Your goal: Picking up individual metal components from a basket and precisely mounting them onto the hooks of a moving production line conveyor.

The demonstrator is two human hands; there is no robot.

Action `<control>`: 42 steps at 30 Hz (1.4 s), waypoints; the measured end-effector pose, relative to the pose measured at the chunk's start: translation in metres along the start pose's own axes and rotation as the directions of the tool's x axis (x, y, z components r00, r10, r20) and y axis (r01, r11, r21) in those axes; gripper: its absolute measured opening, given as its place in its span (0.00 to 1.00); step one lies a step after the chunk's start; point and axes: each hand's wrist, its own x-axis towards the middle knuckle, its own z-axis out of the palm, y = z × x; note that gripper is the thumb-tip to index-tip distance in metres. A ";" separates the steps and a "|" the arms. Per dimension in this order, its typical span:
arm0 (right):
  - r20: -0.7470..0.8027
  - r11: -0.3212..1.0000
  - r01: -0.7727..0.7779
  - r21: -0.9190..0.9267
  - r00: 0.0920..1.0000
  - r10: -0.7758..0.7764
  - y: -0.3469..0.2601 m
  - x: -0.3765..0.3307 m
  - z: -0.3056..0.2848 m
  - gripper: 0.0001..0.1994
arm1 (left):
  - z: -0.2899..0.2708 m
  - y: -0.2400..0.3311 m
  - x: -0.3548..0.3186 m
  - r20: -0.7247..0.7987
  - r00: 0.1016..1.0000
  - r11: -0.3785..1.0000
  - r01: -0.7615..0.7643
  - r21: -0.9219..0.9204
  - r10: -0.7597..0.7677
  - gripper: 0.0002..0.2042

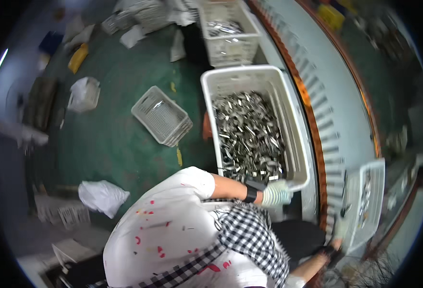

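My left hand (276, 193), in a pale striped glove with a black wristband, is at the near end of a large white plastic bin (216, 149). Its fingers are blurred, and whether it holds anything is unclear. Many small shiny curved metal parts (250, 132) fill much of the bin. My right hand (341, 228), also gloved, is farther right, beside the near left edge of a white plastic basket (378, 192). Small metal pieces (365, 199) show inside that basket. A dark slim object (345, 210) shows just above the right hand; its kind and whether I hold it are unclear.
A rail-edged line with a row of metal strips (321, 108) runs along the right of the bin. Another white bin (233, 50) stands behind. On the green floor are a small grey-white basket (161, 117), a white bag (103, 198) and a yellow bag (78, 57).
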 end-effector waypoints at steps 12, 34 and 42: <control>-0.021 0.980 -0.033 -0.196 0.999 0.029 -0.056 0.074 -0.016 0.29 | 0.002 0.151 0.009 0.644 0.691 0.379 -0.721 0.580 0.330 0.11; -0.363 0.879 -0.032 -0.475 0.917 -0.163 -0.084 -0.001 0.024 0.14 | -0.045 0.102 -0.010 0.345 0.930 0.875 -0.271 0.400 0.131 0.13; -0.428 0.948 0.077 -0.307 0.879 -0.210 -0.081 0.016 0.029 0.14 | -0.035 0.140 -0.005 0.577 0.772 0.418 -0.632 0.653 0.267 0.07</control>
